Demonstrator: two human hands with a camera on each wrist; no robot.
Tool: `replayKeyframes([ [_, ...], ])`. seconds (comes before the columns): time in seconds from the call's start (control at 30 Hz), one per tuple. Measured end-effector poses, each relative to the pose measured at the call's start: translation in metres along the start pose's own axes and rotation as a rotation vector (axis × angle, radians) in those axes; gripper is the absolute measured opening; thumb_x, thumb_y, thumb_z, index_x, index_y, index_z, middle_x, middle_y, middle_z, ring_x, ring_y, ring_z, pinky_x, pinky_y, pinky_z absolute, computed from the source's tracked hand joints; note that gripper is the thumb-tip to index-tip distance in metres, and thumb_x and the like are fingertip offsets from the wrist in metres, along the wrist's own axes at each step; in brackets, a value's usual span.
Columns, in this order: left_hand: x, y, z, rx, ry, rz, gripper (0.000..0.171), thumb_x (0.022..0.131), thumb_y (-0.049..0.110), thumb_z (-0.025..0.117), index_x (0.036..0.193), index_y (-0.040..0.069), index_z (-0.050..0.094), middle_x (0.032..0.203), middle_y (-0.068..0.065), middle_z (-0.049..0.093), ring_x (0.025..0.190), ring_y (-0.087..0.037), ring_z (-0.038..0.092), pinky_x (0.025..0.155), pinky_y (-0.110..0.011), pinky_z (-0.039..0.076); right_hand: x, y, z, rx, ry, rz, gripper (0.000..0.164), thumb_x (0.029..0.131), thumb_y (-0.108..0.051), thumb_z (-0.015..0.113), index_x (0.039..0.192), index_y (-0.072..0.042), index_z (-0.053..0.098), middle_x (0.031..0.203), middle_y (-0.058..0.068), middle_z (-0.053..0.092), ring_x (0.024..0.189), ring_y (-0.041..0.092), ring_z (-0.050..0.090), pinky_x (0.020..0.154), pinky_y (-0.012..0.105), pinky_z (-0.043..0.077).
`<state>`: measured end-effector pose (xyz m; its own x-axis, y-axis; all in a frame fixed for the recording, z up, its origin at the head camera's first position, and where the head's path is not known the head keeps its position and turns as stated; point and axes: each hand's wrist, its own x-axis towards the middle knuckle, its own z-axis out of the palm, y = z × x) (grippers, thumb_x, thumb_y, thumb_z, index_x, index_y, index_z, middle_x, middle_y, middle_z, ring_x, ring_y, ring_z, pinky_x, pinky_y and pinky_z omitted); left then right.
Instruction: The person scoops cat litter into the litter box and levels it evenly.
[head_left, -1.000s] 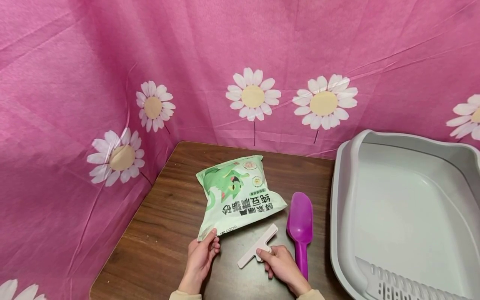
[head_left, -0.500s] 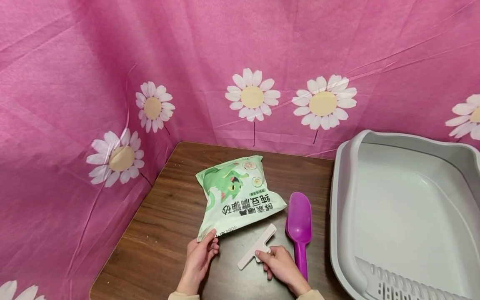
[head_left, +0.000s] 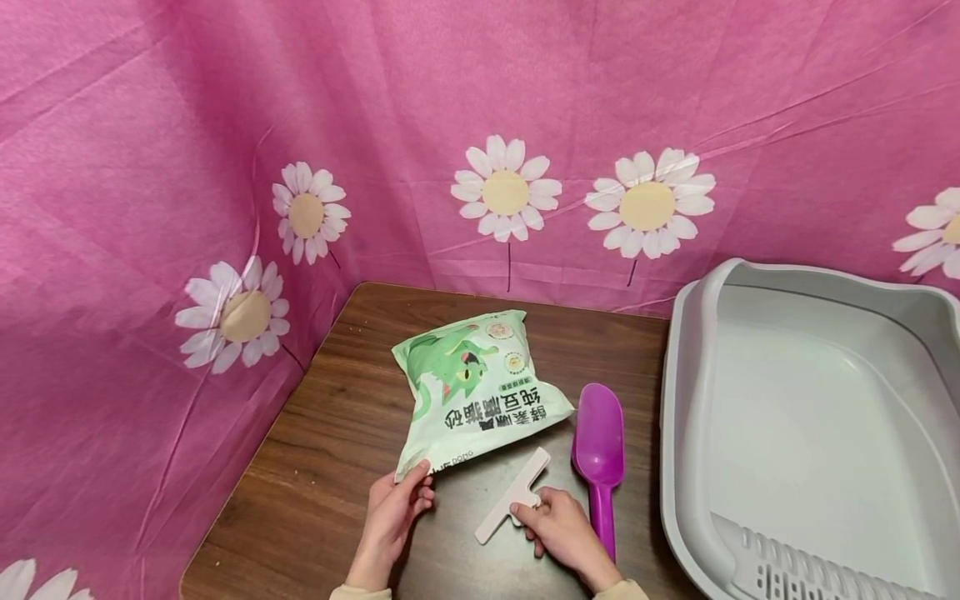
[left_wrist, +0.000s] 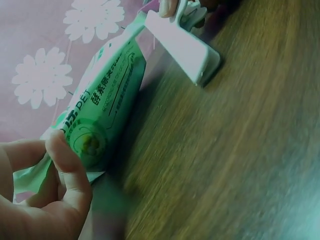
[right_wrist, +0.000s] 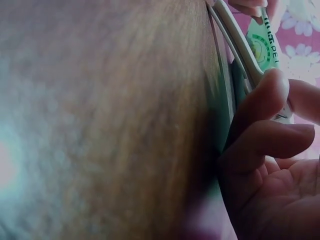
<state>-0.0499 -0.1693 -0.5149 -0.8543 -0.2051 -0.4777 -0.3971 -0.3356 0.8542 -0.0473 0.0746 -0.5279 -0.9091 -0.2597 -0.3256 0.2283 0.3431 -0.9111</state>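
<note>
A plump green-and-white bag of cat litter (head_left: 480, 392) lies on the table, printed with a green cat. My left hand (head_left: 393, 512) pinches its near left corner between thumb and fingers; the left wrist view shows that grip on the bag's edge (left_wrist: 100, 100). In my right hand (head_left: 562, 529) is a white bag clip (head_left: 513, 496) with a long straight bar, pinched by its handle. The clip stands just in front of the bag's near edge, apart from it. From the right wrist view, thumb and finger squeeze the clip (right_wrist: 240, 40) close above the tabletop.
A purple scoop (head_left: 600, 450) lies right of the bag, its handle beside my right hand. Farther right stands a large grey litter box (head_left: 686, 433) with high walls. Pink flowered cloth (head_left: 405, 125) hangs behind and left of the brown wooden table (head_left: 322, 400).
My left hand has shifted slightly left and down while keeping the bag's corner. The clip in my right hand has dipped a little toward me. The bag and scoop lie nearly unchanged.
</note>
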Motion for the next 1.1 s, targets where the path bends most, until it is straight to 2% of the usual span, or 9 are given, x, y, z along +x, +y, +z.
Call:
replayKeyframes([
  [0.23,-0.001,0.003,-0.002,0.073,0.016,0.020,0.013,0.089,0.015,0.067,0.082,0.008,0.058,0.066,0.003,0.059,0.053,-0.006,0.058,0.053,-0.019,0.051,-0.001,0.000,-0.001,-0.090,0.028,-0.019,0.029,0.084,-0.030,0.072,0.085,-0.006,0.055,0.056,-0.002,0.059,0.037,0.006,0.052,0.044,0.024,0.045],
  [0.43,-0.001,0.005,-0.005,0.151,0.030,0.060,0.019,0.089,0.015,0.068,0.081,0.008,0.053,0.061,0.004,0.059,0.051,-0.007,0.058,0.052,-0.021,0.052,-0.002,-0.002,0.000,-0.090,0.043,-0.019,0.033,0.084,-0.029,0.072,0.091,-0.002,0.055,0.056,-0.002,0.058,0.037,0.007,0.053,0.047,0.023,0.044],
  [0.63,-0.003,0.007,-0.005,0.221,0.072,0.089,0.025,0.088,0.013,0.069,0.093,0.004,0.046,0.070,0.002,0.062,0.051,-0.007,0.059,0.053,-0.022,0.053,-0.004,-0.003,0.000,-0.081,0.056,-0.016,0.037,0.083,-0.028,0.073,0.097,0.000,0.053,0.056,0.000,0.059,0.038,0.008,0.053,0.048,0.022,0.044],
  [0.8,-0.002,0.009,-0.005,0.312,0.137,0.148,0.038,0.084,0.012,0.073,0.103,0.000,0.043,0.072,0.000,0.055,0.053,-0.010,0.060,0.052,-0.023,0.052,-0.003,-0.004,0.001,-0.096,0.063,-0.012,0.038,0.083,-0.027,0.073,0.099,0.000,0.052,0.055,0.000,0.059,0.038,0.009,0.054,0.049,0.022,0.043],
  [0.97,-0.002,0.012,-0.006,0.401,0.204,0.221,0.040,0.079,0.010,0.078,0.101,-0.002,0.047,0.072,-0.001,0.055,0.053,-0.011,0.058,0.051,-0.024,0.048,-0.003,-0.004,0.000,-0.098,0.057,-0.006,0.038,0.083,-0.026,0.073,0.099,0.001,0.051,0.055,0.000,0.060,0.038,0.009,0.055,0.048,0.023,0.044],
  [1.1,-0.003,0.012,-0.006,0.460,0.251,0.306,0.039,0.074,0.007,0.080,0.098,-0.002,0.051,0.071,-0.002,0.054,0.053,-0.005,0.052,0.052,-0.020,0.044,-0.002,-0.004,0.000,-0.102,0.052,-0.005,0.039,0.083,-0.026,0.072,0.100,0.001,0.051,0.055,-0.001,0.060,0.038,0.009,0.055,0.046,0.024,0.044],
])
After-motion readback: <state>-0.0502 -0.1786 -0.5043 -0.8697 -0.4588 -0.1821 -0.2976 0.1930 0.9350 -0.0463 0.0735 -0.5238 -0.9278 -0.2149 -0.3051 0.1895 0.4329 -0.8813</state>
